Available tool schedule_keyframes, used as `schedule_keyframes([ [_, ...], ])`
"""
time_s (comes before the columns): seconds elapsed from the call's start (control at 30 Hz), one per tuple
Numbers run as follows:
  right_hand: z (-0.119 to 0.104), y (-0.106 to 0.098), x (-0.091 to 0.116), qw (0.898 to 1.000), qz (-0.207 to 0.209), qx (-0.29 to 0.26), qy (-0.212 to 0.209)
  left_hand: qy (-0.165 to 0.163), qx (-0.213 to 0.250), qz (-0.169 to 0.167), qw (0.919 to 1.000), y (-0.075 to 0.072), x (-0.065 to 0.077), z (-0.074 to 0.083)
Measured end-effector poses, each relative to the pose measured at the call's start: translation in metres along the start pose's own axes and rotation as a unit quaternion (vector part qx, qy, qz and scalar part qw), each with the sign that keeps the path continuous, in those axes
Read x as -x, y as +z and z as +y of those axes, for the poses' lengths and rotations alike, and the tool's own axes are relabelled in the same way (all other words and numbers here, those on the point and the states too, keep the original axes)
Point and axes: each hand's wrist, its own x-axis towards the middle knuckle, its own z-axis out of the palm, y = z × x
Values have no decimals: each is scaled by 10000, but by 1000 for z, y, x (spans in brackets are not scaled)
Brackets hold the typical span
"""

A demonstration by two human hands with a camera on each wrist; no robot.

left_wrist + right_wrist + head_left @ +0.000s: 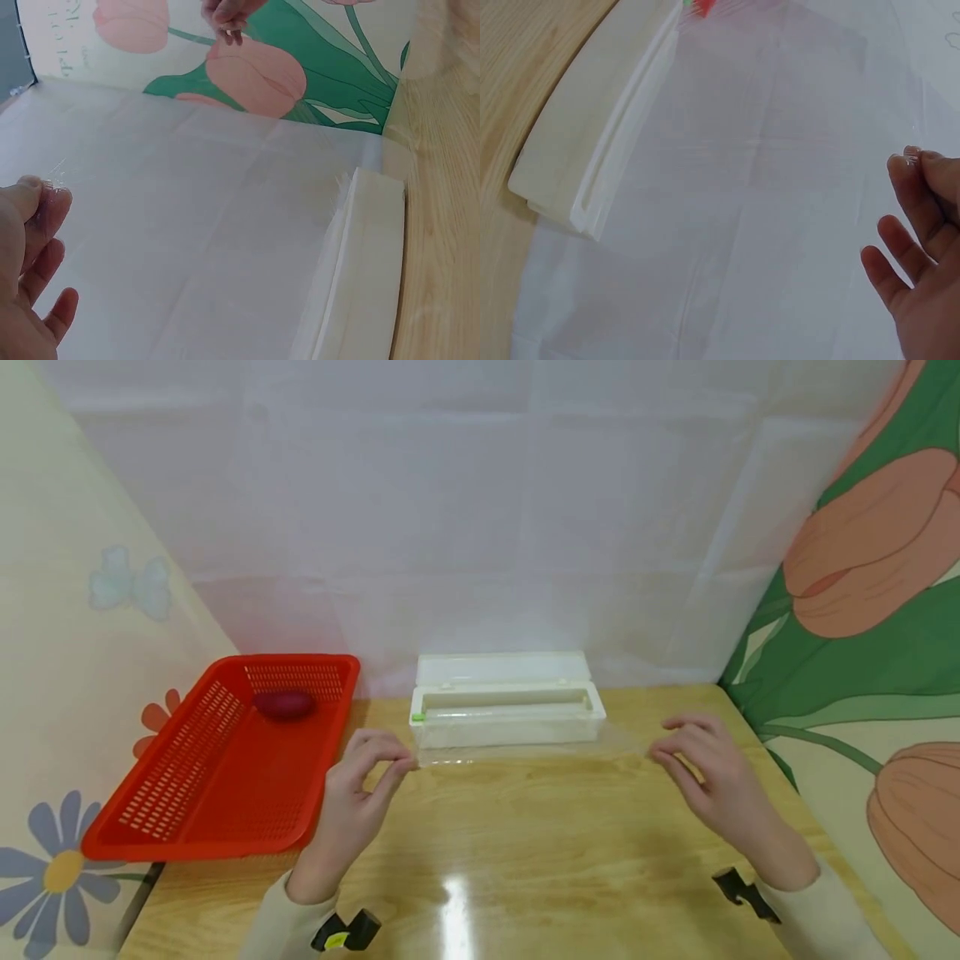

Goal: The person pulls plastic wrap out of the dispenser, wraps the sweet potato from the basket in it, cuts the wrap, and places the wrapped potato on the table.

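Observation:
A white cling film dispenser [510,732] stands at the back of the table with its lid raised and a roll [502,711] inside. From it a clear sheet of cling film [517,753] stretches toward me. My left hand [356,797] pinches one corner between thumb and index finger, left of the box. On the other side, my right hand [716,777] pinches the opposite corner the same way. Bunched film shows at the fingertips of the left hand [30,255] and the right hand [930,247] in the wrist views. Its clear edges are hard to trace.
At the left, a red plastic basket [255,785] holds a dark purple oblong vegetable [284,703]. A white sheet [480,527] hangs behind the wooden table [525,852]. Flower-patterned panels [870,677] border both sides.

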Motion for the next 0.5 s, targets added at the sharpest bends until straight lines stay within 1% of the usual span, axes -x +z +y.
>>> schedule_keyframes([
  [0.1,-3,-1,8,9998,-110,-167,-3,-71,279,-276,9992,-4,7,2],
  [0.17,-6,-2,15,9992,-254,-291,68,-118,479,-525,9974,-6,13,3],
  [0.23,-9,-3,22,9980,-444,-387,213,-153,632,-790,9947,-8,21,3],
  [0.3,-11,-4,29,9958,-676,-471,390,-116,754,-1017,9919,-9,30,3],
  [0.4,-12,-2,42,9920,-1001,-542,545,-36,756,-1264,9891,-11,42,2],
  [0.5,-11,4,55,9881,-1268,-718,500,-22,653,-1481,9868,-13,54,0],
])
